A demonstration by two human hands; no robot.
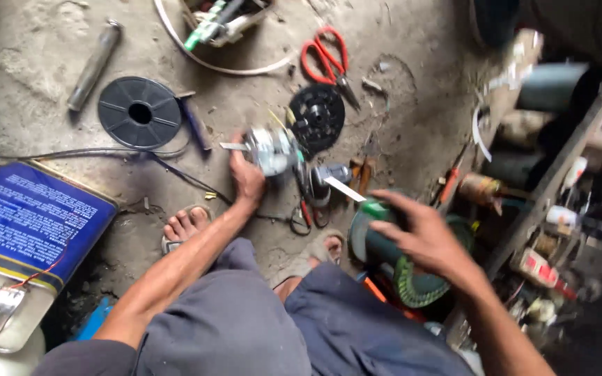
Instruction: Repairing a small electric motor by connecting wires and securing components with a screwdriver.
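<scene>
My left hand (247,177) grips a round silver motor part (271,149) that rests on the concrete floor in front of my feet. My right hand (423,233) reaches right, its fingers around a small green-topped thing (376,209) with a white strip (343,188) sticking out of it. It hovers above a green roll (412,278). Motion blur hides the finer shapes.
Red-handled scissors (325,59), a black perforated disc (316,117), a dark grey spool (139,112) and a metal tube (94,65) lie on the floor. A blue tin can (26,223) sits at left. A cluttered rack (566,181) stands at right.
</scene>
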